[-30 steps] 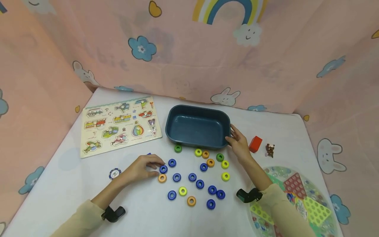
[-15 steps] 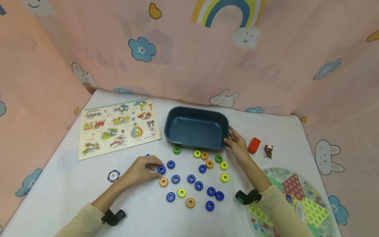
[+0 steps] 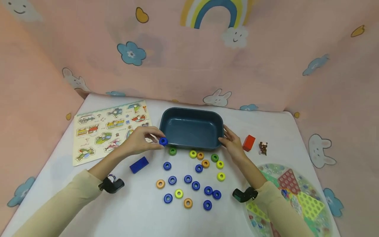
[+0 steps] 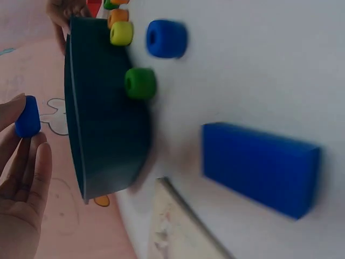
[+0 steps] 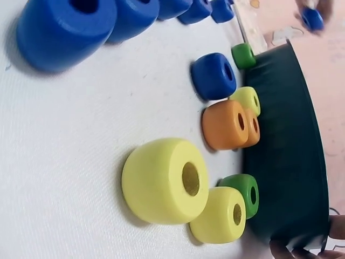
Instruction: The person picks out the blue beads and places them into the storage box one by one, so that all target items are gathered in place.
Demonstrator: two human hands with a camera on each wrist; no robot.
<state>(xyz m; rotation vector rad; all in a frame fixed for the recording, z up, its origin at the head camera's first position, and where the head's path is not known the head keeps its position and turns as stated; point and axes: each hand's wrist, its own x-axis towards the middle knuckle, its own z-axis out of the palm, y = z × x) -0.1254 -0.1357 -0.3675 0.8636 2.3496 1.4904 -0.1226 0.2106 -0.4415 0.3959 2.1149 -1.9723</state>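
My left hand (image 3: 140, 141) pinches a blue ring-shaped wooden bead (image 4: 28, 117) between thumb and fingers. It holds the bead in the air by the front left corner of a dark teal plastic tub (image 3: 192, 130), which has nothing in it. In the right wrist view this held bead (image 5: 312, 19) shows beyond the tub's far end. My right hand (image 3: 234, 146) grips the tub's right end, thumb at the rim and fingers along the outer wall. Several blue, yellow, orange and green beads lie scattered in front of the tub, among them a green bead (image 4: 141, 83) close against its wall.
A blue block (image 3: 139, 165) lies below my left forearm, near a partly covered poker chip (image 3: 111, 178). Behind that hand is a vehicle puzzle board (image 3: 103, 131). To the right are a red block (image 3: 249, 143), a small brown figurine (image 3: 263, 148) and a round game board (image 3: 288, 197).
My left hand has lifted the blue bead off the table and carried it up to the tub's front left corner, uncovering the blue block. The right hand keeps its grip on the tub.
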